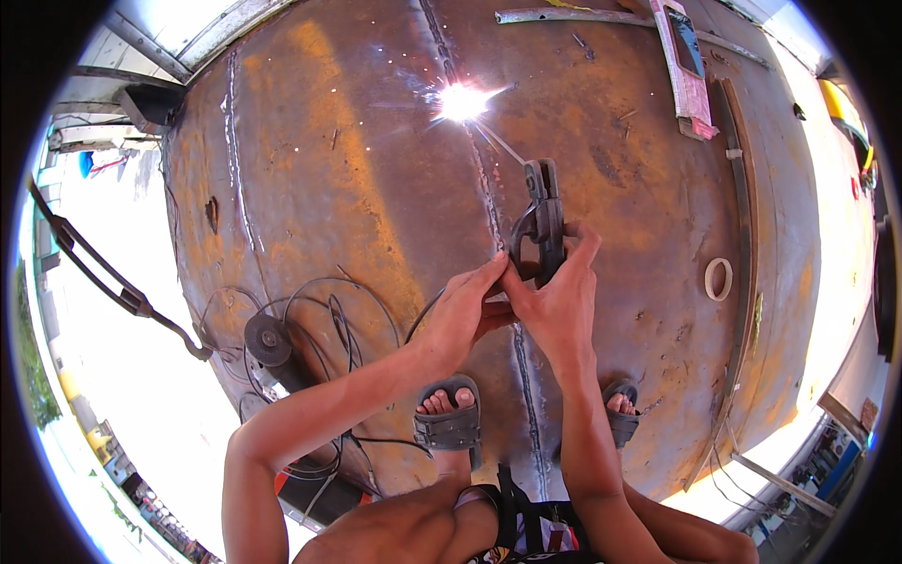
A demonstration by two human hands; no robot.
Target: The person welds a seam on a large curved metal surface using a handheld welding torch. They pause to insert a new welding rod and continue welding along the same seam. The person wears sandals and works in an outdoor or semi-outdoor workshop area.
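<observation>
Weld seam (535, 437) looks partway: arc (462, 101) lit, bead (489, 195) nearside, far stretch unclear.
Right grip (562, 305) closed round electrode holder (548, 211); left grip (458, 318) against right, can't tell if holding anything.

The left arm (324, 411) is bent at the elbow; the right forearm (590, 428) is extended forward. The left hand (462, 312) is rested against the curled right hand (561, 308).

I see a rusty steel plate (639, 216) with a weld seam (488, 193) running along it; left of the seam lie a grinder (271, 341) and tangled cables (335, 318), right of it a cream ring (709, 279).
</observation>
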